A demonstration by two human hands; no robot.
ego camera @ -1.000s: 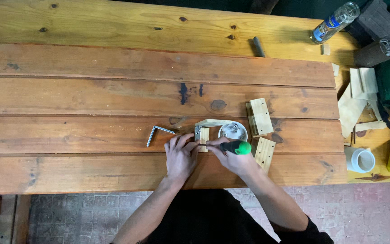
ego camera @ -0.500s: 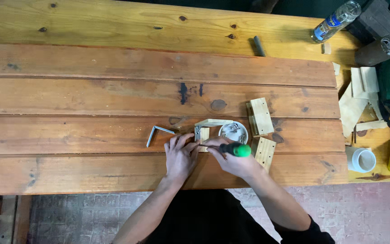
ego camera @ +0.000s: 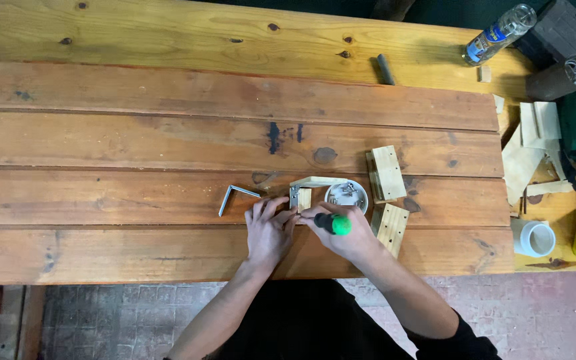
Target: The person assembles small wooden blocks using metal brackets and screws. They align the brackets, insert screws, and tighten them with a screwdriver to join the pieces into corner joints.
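Loose L-shaped metal bracket [ego camera: 235, 196] lies left. Left hand [ego camera: 268, 230] pins the small pale wooden block [ego camera: 303, 198] with its bracket, right hand [ego camera: 341, 233] clamped on the green-handled screwdriver [ego camera: 333, 223]. Looks like screw-driving; keep the tip square.

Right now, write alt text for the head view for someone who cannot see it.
Seen from above, a person's left hand steadies a small wooden block with a metal bracket on a plank workbench, while the right hand holds a green-capped screwdriver against it. A dish of screws, two wooden blocks and an L-shaped bracket lie nearby.
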